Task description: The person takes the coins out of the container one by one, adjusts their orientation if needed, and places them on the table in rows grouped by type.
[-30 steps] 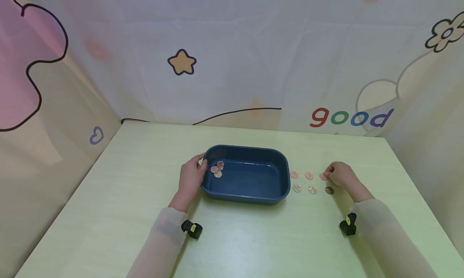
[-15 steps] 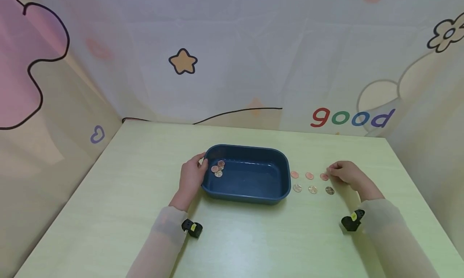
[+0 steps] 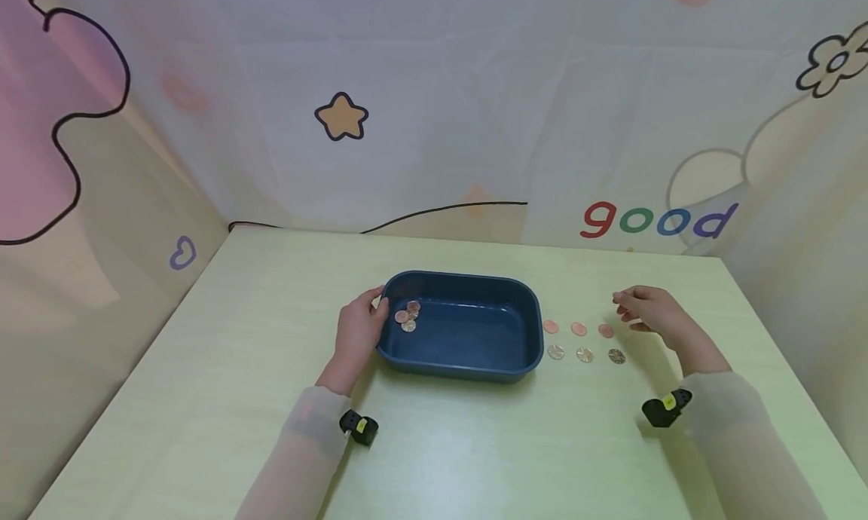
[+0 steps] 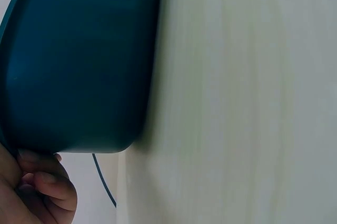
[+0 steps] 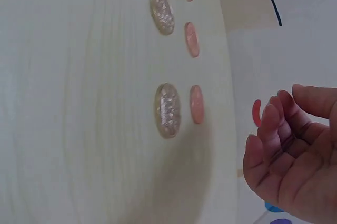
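My left hand grips the left end of a blue rectangular tub, thumb at the rim; the left wrist view shows its curled fingers against the wall. A small cluster of round coin-like discs, pink and silvery, lies inside near the left end. Right of the tub, two short rows lie flat on the table: pink discs at the back, such as the rightmost pink disc, and clear or silvery patterned discs in front, such as this one. Above the right end hovers my right hand, fingers loosely bent and holding nothing.
The pale green table runs back to a printed cloth backdrop, with more cloth at both sides. A small black device is strapped at the left wrist and another black device at the right.
My right hand has come off the rightmost pink disc and lifted up and to the right, its fingers loosening. That disc stays on the table. The left hand and the tub have not moved.
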`<state>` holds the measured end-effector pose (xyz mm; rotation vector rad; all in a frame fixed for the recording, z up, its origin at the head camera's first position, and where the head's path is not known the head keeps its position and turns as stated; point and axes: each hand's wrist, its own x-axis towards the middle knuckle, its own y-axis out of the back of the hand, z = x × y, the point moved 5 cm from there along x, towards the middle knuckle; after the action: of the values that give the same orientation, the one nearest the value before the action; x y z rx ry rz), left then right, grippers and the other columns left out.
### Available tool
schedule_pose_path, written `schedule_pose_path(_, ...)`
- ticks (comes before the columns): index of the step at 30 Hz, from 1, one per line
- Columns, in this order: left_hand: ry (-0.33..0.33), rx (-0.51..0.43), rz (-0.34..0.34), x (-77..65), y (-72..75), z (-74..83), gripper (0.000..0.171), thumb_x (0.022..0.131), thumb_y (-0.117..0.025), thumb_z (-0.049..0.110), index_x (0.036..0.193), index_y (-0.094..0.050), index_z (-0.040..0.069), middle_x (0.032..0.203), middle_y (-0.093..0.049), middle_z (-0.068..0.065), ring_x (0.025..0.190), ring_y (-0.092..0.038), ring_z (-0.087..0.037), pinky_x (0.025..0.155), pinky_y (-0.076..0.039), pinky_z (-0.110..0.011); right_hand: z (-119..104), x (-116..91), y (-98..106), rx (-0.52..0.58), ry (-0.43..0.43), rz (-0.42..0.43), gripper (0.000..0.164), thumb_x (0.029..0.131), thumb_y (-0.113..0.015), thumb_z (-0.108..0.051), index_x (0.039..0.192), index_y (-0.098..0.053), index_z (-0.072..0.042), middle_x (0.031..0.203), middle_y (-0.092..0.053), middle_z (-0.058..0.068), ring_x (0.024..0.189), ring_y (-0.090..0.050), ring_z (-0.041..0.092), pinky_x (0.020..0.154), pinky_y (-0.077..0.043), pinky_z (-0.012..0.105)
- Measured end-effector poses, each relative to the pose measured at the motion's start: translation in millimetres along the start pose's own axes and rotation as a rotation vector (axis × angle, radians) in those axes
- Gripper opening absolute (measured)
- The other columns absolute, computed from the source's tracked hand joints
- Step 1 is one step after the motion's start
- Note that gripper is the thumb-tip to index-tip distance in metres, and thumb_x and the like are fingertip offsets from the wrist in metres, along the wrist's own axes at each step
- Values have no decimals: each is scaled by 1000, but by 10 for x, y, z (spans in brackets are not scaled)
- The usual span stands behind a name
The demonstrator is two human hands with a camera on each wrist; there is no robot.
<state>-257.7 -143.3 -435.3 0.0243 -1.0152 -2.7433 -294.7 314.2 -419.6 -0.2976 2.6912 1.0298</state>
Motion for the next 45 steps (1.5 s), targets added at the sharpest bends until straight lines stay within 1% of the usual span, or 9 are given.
schedule_pose_path(5,4,5,-1,7,7,-2,40,103,-57,18,138,-63,1,63,-43,0,58,-40,-15,55,-30,-26,-243,-38,28,-56,78,25,48,110,-41,-31,126,-54,13,98,-63,4,90,-60,11,75,-52,20)
schedule_pose_path(11,3,7,-9,18,-6,-12,40,103,-56,19,139,-62,2,63,-44,0,58,-41,-15,55,-31,-26,-645,-92,-22,-150,188,1,40,110,-44,-26,123,-58,9,99,-64,7,89,-61,14,80,-52,27)
schedule_pose_path(18,-3,6,-1,22,-9,-16,40,103,-56,18,138,-63,1,63,-44,0,57,-40,-15,54,-30,-26,-1179,-95,-138,-258,335,-69,29,106,-54,-22,114,-65,4,97,-68,11,88,-64,19,77,-52,30)
schedule_pose_path(21,-6,1,-1,21,-19,-21,40,103,-56,18,138,-63,1,62,-43,1,56,-40,-14,54,-30,-26,-1380,-78,-200,-295,375,-106,26,104,-58,-22,112,-66,1,97,-69,10,87,-64,19,76,-52,30)
schedule_pose_path(24,-7,-4,-2,17,-24,-24,40,103,-56,18,138,-63,1,60,-41,2,55,-39,-14,54,-30,-26,-1560,-49,-278,-324,388,-162,25,102,-61,-23,111,-68,-1,98,-69,9,87,-63,19,77,-51,30)
schedule_pose_path(31,-10,-5,8,11,-8,-13,40,103,-57,18,138,-63,1,59,-40,3,53,-38,-13,54,-30,-26,-1907,131,-616,-439,440,-384,25,102,-61,-18,118,-70,-2,101,-71,14,88,-63,19,79,-52,32)
schedule_pose_path(34,-14,-6,11,13,0,-7,40,102,-57,18,137,-63,0,59,-41,3,54,-38,-13,54,-30,-26,-2014,224,-774,-463,464,-457,27,102,-60,-15,122,-69,0,105,-71,18,89,-64,20,82,-54,35)
schedule_pose_path(39,-14,-6,-3,12,-7,-3,40,103,-57,18,138,-63,1,60,-41,3,54,-39,-13,54,-30,-25,-2167,334,-1024,-489,506,-523,29,102,-59,-13,124,-68,2,108,-72,20,88,-65,20,81,-54,34)
schedule_pose_path(45,-12,-4,0,6,2,-3,40,103,-56,18,138,-63,1,59,-40,3,53,-38,-13,54,-30,-26,-2292,436,-1351,-503,480,-595,30,102,-59,-13,127,-67,1,118,-72,18,90,-65,18,84,-55,32)
